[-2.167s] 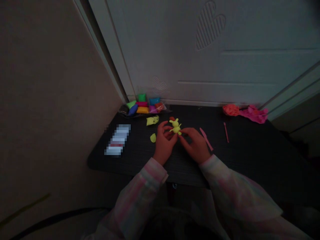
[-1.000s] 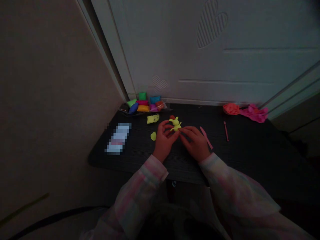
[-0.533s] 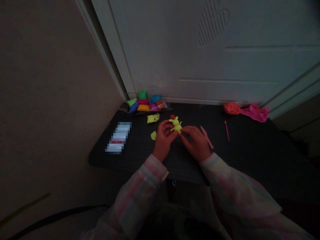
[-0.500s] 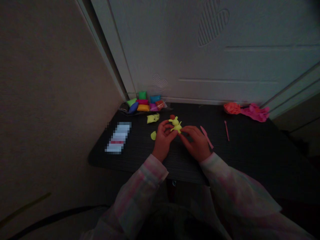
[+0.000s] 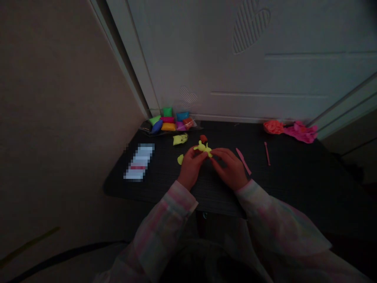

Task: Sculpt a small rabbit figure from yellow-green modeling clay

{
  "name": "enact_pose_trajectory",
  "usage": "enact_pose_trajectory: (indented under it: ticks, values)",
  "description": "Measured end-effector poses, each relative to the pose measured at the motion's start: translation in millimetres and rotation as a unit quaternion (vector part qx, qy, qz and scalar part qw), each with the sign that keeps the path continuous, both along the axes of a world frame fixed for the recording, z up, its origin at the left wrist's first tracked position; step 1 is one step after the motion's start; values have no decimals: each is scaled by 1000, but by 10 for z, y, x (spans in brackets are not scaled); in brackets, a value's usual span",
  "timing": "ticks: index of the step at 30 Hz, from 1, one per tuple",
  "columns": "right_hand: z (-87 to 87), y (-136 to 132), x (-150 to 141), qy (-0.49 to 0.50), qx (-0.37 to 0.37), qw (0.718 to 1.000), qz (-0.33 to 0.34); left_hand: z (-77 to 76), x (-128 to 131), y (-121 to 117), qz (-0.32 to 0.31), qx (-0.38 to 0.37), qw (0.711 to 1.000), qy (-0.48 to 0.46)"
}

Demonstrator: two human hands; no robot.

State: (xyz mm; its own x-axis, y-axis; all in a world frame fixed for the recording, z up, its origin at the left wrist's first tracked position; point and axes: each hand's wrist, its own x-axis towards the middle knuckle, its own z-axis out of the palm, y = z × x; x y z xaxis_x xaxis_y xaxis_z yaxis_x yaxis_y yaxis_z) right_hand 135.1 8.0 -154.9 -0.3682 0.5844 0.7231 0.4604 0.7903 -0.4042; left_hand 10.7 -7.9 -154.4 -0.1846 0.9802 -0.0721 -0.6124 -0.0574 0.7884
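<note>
— Yellow clay figure (image 5: 202,148): where was it?

— Pinched between the fingertips of both hands, just above the black table (image 5: 294,184). The left hand (image 5: 189,168) had its fingers curled narrow around the figure's left side, and the right hand (image 5: 231,169) closed its fingertips on the figure's other end. Both wrists sat low near the table; whether they touched it, I couldn't tell.

— What lay around the fingers?

— A small red clay bit (image 5: 203,138) sat just beyond the fingertips, close to the figure. Left of the left fingers was a small yellow lump (image 5: 180,159), and farther out beyond that a crumpled yellow wrapper (image 5: 180,139). Past that, by the door, stood a pile of coloured clay packs (image 5: 170,122).

— And on the right?

— A pink flat tool (image 5: 243,161) lay just beside the right knuckles, apart from them. A thin pink stick (image 5: 267,153) lay farther right. Well away, at the far right corner, sat an orange lump (image 5: 273,127) touching a pink crumpled wrapper (image 5: 300,132).
</note>
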Motion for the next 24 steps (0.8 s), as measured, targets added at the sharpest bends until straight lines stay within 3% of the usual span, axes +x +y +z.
enact_pose_trajectory:
  ticks: [24]
  values:
    - [-8, 13, -1, 17, -4, 1000, 11, 37, 19, -10, -2, -7, 999, -46]
